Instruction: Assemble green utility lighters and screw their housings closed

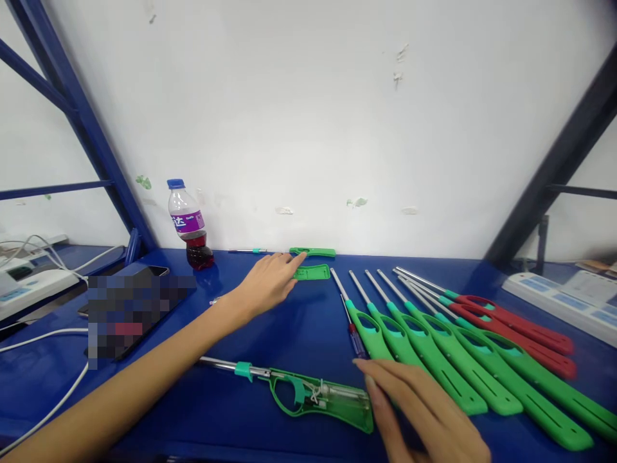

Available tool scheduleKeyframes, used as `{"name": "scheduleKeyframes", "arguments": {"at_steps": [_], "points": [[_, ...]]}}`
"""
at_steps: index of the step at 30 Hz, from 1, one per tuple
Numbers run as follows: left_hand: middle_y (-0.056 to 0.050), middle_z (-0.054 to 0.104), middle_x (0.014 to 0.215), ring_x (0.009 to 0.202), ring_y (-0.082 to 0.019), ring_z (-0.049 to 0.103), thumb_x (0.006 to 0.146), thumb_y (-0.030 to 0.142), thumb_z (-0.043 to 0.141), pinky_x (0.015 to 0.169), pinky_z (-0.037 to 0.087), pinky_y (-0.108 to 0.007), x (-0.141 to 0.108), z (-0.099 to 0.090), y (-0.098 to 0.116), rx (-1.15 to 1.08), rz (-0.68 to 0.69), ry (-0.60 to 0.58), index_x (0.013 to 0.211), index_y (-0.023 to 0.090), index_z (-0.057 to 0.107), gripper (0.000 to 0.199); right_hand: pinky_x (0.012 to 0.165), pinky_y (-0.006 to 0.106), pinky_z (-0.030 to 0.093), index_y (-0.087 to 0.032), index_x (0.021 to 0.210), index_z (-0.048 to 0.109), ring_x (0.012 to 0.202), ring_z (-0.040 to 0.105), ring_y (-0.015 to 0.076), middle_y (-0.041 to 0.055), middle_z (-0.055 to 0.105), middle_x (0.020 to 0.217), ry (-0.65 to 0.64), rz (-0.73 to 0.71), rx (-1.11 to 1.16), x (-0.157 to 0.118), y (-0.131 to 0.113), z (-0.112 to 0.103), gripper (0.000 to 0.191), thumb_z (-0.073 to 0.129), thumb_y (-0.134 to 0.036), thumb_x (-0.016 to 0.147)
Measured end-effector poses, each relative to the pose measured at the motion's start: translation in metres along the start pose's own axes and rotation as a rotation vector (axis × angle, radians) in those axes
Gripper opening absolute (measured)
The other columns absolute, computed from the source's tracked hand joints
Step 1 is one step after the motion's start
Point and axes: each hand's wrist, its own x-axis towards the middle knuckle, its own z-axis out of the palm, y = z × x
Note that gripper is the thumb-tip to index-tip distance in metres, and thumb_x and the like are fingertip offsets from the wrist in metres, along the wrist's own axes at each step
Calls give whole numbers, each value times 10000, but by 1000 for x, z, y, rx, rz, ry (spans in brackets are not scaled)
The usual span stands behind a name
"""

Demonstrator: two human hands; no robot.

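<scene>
green and red lighters, blue table, purple label on the bottle.

The opened lighter was cased in translucent-looking green plastic, with a smooth, shiny metal tube left bare at its end. Smooth plastic handles, coloured green and red, were joined to slim metal barrels by teal plastic collars. The tabletop was coated in glossy blue, the bottle was moulded in clear, shiny plastic, and the wall was finished in white, mostly smooth but marred by rough, flaking patches.
</scene>
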Motion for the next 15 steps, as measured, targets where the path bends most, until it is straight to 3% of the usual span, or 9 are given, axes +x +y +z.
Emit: {"name": "scheduleKeyframes", "arguments": {"at_steps": [2,4,6,8,12,15], "points": [[-152,685,1360,1235,-328,666,1080,198,629,1074,555,-586,-26,-21,14,-27,50,46,1642,176,390,612,981,277,575,-265,1235,747,1031,777,172,30,782,1138,89,116,-3,1,-2,-1,241,654,-155,1042],[-113,679,1399,1225,-299,656,1081,205,627,1074,560,-544,-55,-38,29,-79,116,72,1704,261,246,732,884,255,618,-262,1301,728,1041,777,178,65,746,1280,135,156,12,3,-1,-1,280,672,-191,1036],[-48,651,1461,1269,-264,630,1078,180,609,1079,565,-477,-81,-47,43,-152,172,106,1706,383,169,793,780,242,652,-248,1432,665,1061,781,191,126,641,1494,95,128,43,4,3,0,391,684,-249,1042],[2,671,1419,1233,-239,641,1088,173,582,1129,530,-459,-99,-51,52,-321,206,162,1691,454,200,768,765,248,667,-265,1458,657,1075,781,196,147,550,1604,10,60,53,3,7,-1,399,669,-282,1060],[56,637,1451,1282,-150,627,1133,250,557,1105,516,-257,-114,-52,57,-537,202,23,1651,510,316,628,809,224,649,-295,1285,763,949,793,148,64,743,1366,-59,-80,-6,-2,9,-4,295,656,-159,1047],[85,639,1428,1271,-124,636,1146,262,545,1080,508,-221,-116,-51,53,-616,190,-83,1576,540,447,521,887,234,617,-274,1218,774,937,808,157,5,826,1119,9,-22,-7,-3,1,-4,257,669,-131,1033]]}}
